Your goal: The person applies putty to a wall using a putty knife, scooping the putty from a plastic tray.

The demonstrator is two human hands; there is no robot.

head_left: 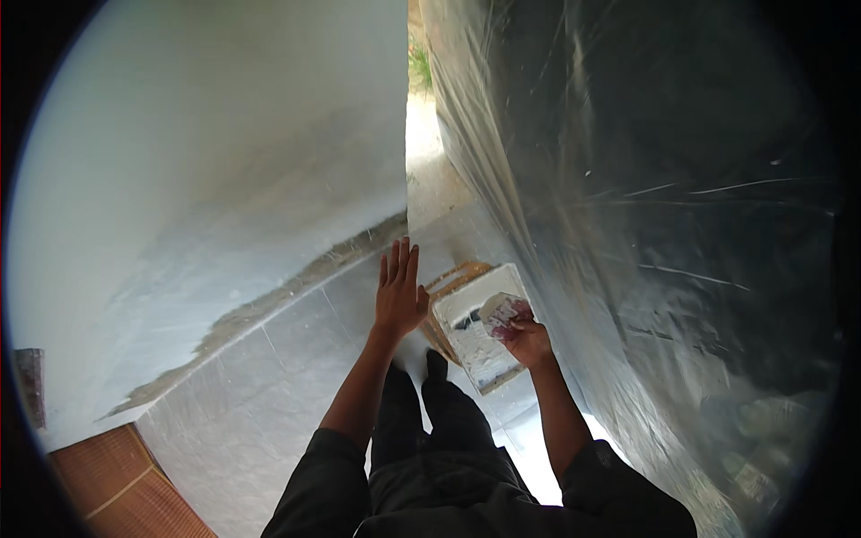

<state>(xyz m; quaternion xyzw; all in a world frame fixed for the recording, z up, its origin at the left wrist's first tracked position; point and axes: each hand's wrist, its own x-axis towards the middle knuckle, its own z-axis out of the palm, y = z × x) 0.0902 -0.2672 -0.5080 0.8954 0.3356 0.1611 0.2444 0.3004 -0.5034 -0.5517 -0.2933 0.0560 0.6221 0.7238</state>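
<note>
At the far left edge of the frame, low down, a strip of reddish-brown ribbed surface [117, 489] fills the lower left corner, and just above it a small dark reddish block [30, 384] sits at the rim. The whole upper left is taken by a white plastered wall [206, 152], whose lower edge is rough and brownish where it meets the pale grey tiled floor [260, 386] running diagonally from lower left toward the centre.

Near the middle of the frame the left hand [399, 296] is held out flat, palm down, fingers straight and pressed close together, thumb slightly apart; it holds nothing and hovers over the floor close to the base of the wall. Below it, at bottom centre, the person's dark trousers and a dark shoe [436, 363] show between the two forearms in dark sleeves.

Just right of centre lies a shallow square tray [466, 316] smeared with white paste, on a bit of brown board. The right hand [525, 341] is over the tray's right rim, fingers curled round a flat-bladed scraper [504, 311] coated in white; the hand is stained reddish. Tray and scraper sit just beside the left hand, apart from it.

The right half of the frame is a clear plastic sheet [646, 179], glossy and creased, hanging over something dark
</note>
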